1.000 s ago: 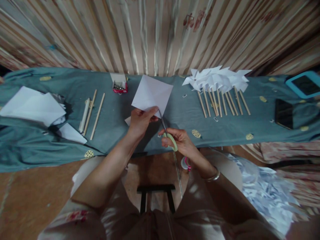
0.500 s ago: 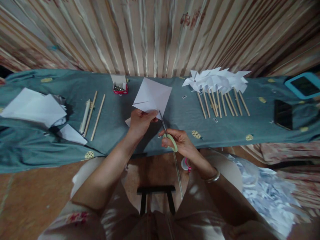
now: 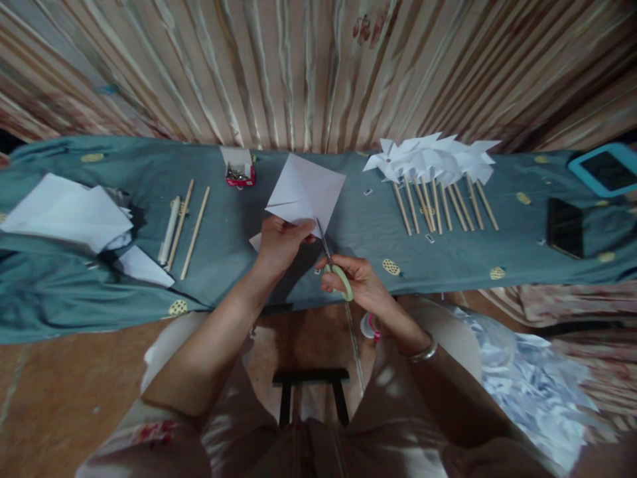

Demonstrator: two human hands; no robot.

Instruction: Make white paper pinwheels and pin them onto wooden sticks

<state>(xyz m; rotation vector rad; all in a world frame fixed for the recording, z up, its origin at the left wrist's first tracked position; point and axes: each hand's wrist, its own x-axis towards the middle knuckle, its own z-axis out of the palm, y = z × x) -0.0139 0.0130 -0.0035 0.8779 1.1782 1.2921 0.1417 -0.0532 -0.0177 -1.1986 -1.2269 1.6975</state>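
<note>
A square sheet of white paper (image 3: 313, 182) is pinched at its near edge by my left hand (image 3: 283, 242); a slit shows on its left side. My right hand (image 3: 355, 275) grips a pair of scissors (image 3: 340, 277) by its pale green handles. The scissor blades reach the paper's near right edge, just beside my left fingertips. Under my left hand, a corner of another paper piece (image 3: 255, 241) pokes out on the cloth.
Paper sheets (image 3: 64, 212), a folded paper piece (image 3: 144, 267) and wooden sticks (image 3: 196, 232) lie left. A red box of small metal pieces (image 3: 239, 174) stands behind. Paper pinwheels (image 3: 432, 159), a phone (image 3: 565, 228) and a blue-framed tablet (image 3: 604, 169) lie right. Paper scraps (image 3: 532, 385) sit below right.
The paper has tilted very slightly to the right in my left hand. Both hands stay nearly where they were, the scissors still at the paper's edge.
</note>
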